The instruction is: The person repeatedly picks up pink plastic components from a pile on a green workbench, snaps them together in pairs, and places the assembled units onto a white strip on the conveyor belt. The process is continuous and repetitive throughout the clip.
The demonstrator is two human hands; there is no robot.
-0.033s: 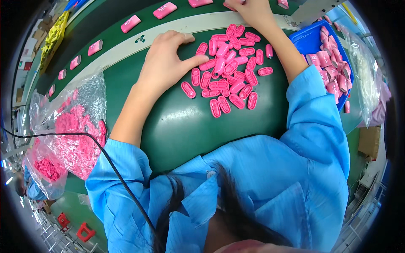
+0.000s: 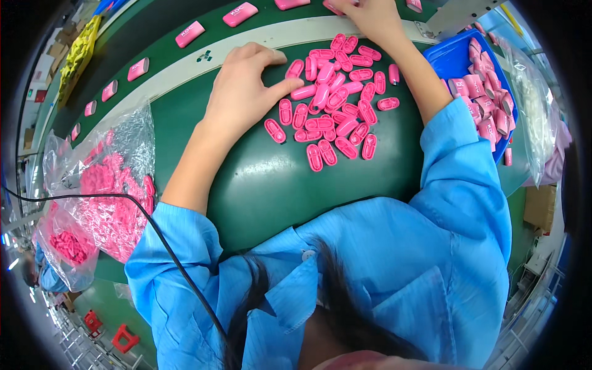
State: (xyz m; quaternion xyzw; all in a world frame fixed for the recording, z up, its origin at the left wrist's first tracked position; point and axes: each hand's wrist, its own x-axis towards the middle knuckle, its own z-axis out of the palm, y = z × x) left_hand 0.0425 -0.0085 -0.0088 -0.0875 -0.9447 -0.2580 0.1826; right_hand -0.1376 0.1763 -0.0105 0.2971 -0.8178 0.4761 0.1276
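Note:
My left hand [image 2: 242, 86] rests at the left side of a loose pile of pink oval caps [image 2: 320, 124]. Its thumb and fingers are spread apart, the thumb tip touching or just over a cap at the pile's edge. At the top edge of the picture, my right hand [image 2: 375, 20] has its fingertips on a pink sleeve-shaped case [image 2: 333, 7] on the green belt, partly cut off by the frame. Most caps lie with their hollow side up, showing a rim and inner shape; a few lie smooth side up.
Pink cases [image 2: 240, 14] stand spaced along the belt [image 2: 154, 44], beyond a pale rail [image 2: 185, 66]. A blue bin [image 2: 445, 57] of pink cases stands right, beside clear plastic bags [image 2: 535, 105]. Left, clear bags [image 2: 132, 132] hold pink parts, and a black cable [image 2: 154, 223] crosses my left sleeve.
The cases on the belt have shifted very slightly left. Both hands stay almost in place; the pile looks the same.

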